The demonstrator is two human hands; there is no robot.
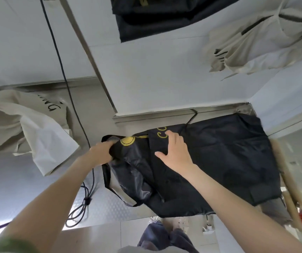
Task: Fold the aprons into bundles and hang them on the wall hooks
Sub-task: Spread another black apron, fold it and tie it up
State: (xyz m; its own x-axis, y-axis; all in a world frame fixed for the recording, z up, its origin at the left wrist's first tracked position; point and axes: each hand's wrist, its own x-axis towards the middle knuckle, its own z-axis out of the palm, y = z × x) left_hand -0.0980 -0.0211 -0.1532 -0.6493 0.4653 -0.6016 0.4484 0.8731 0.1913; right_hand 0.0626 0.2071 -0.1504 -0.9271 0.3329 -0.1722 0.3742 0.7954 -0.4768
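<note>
Fingers (pixel 172 138) of R hand (pixel 174 152) were spread and laid flat on black apron (pixel 219 161), palm down, at the yellow lettering. L hand (pixel 101 151) gripped the bib end at approx. 9 o'clock of R hand, fingers curled into the cloth beside the yellow logo (pixel 127 140). Its fingertips were hidden, so the exact pinch could not be told. Apron lay partly folded on steel counter (pixel 27 189), at 4 o'clock of frame centre, lower edge reaching the front lip.

Step in hand, as judged: fold bib end over apron body.

1. Use R hand as anchor; press on the intended crease, not beside it.
2. Lift bib w/ L hand and carry it toward 3 o'clock, low over the cloth, since the slick fabric would likely slide.
3. Tuck neck strap (pixel 106 178) inside the fold; a loose loop could snag cable (pixel 87 198) at 7 o'clock.
4. Smooth from crease outward before the next fold.

Ref.: beige apron (pixel 27 128) lay crumpled at 9 o'clock. On the wall, hung black apron (pixel 155 21) was at 12 o'clock and hung beige apron (pixel 256 42) at 2 o'clock.
</note>
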